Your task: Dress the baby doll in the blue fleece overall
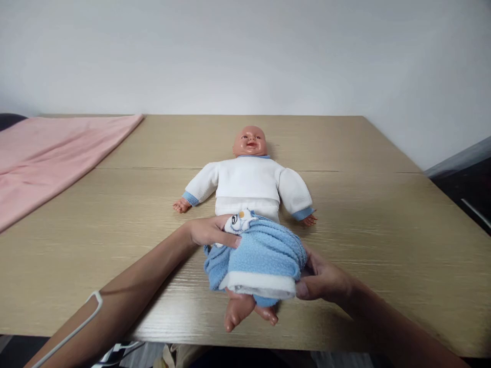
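Note:
A baby doll [248, 176] lies on its back on the table, head away from me, in a white long-sleeved top with blue cuffs. Around its legs is a bunched blue terry garment [264, 250] with a white hem and a cartoon patch; its exact kind does not show. The doll's bare feet [240, 312] stick out below the hem. My left hand [215, 231] is closed on the fabric near the patch, thumb on top. At the right end of the hem, my right hand [322, 278] pinches the cloth, some fingers hidden behind it.
A pink cloth [57, 158] covers the left part of the wooden table [383, 214]. Behind the table rises a white wall [245, 56]. A white cable [72, 329] runs over my left forearm. Something dark [468, 189] stands past the right table edge.

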The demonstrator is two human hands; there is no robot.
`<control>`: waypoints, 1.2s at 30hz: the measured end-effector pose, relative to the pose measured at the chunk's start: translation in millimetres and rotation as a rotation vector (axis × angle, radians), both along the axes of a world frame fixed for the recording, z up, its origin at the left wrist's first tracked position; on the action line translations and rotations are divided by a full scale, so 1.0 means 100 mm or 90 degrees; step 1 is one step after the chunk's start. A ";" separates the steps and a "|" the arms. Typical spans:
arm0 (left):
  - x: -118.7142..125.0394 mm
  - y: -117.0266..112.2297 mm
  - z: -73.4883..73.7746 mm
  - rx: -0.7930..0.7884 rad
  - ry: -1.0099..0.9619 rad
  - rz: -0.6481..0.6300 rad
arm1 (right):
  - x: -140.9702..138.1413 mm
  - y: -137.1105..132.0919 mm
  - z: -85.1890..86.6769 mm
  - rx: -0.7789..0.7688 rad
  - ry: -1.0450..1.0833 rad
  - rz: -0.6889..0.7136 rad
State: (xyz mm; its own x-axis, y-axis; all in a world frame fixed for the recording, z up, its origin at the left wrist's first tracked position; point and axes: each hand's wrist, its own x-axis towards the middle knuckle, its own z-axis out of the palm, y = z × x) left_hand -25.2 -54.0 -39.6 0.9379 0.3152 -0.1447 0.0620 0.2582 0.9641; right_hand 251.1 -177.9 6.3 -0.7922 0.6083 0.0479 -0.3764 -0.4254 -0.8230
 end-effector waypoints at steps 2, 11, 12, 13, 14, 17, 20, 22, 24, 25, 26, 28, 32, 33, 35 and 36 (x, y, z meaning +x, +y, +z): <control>0.02 0.01 0.04 -0.006 -0.006 -0.029 | 0.03 -0.02 -0.08 -0.025 0.005 -0.088; 0.04 -0.02 0.03 -0.060 -0.026 -0.060 | -0.06 0.04 0.05 -0.029 0.018 -0.126; 0.05 -0.02 0.04 -0.053 -0.036 -0.049 | -0.05 0.04 0.05 -0.027 0.019 -0.127; 0.06 -0.01 0.05 -0.044 -0.047 -0.049 | -0.04 0.04 0.05 -0.021 0.019 -0.128; 0.07 -0.01 0.08 -0.034 -0.054 -0.055 | -0.03 0.03 0.04 -0.014 0.016 -0.123; 0.12 -0.02 0.21 0.000 -0.052 -0.087 | -0.03 0.01 0.05 0.020 -0.014 -0.099; 0.17 -0.05 0.32 -0.005 -0.031 -0.097 | -0.09 -0.04 0.09 0.061 -0.132 -0.225; 0.19 -0.07 0.37 -0.013 -0.025 -0.093 | -0.14 -0.07 0.10 0.069 -0.222 -0.366; 0.22 -0.10 0.41 0.008 -0.035 -0.066 | -0.16 -0.09 0.09 0.089 -0.271 -0.460; 0.23 -0.11 0.43 0.026 -0.043 -0.049 | -0.16 -0.10 0.08 0.117 -0.291 -0.491; 0.25 -0.13 0.45 0.043 -0.052 -0.036 | -0.15 -0.09 0.08 0.160 -0.310 -0.519; 0.30 -0.19 0.51 0.064 -0.061 -0.019 | -0.11 -0.07 0.08 0.263 -0.368 -0.567; 0.40 -0.36 0.65 0.116 -0.001 0.079 | -0.03 -0.03 0.18 0.354 -0.495 -0.588; 0.42 -0.41 0.68 0.135 0.026 0.128 | -0.02 -0.04 0.21 0.348 -0.518 -0.575; 0.46 -0.48 0.72 0.171 0.072 0.218 | 0.00 -0.09 0.29 0.330 -0.566 -0.532; 0.47 -0.51 0.74 0.183 0.088 0.244 | 0.01 -0.14 0.32 0.319 -0.592 -0.504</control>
State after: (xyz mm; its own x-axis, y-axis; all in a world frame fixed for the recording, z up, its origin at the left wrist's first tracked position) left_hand 21.6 -105.4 34.4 0.7251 0.6789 -0.1159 0.1461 0.0128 0.9892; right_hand 252.1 -191.9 38.6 -0.0918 0.9951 0.0372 0.4071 0.0715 -0.9106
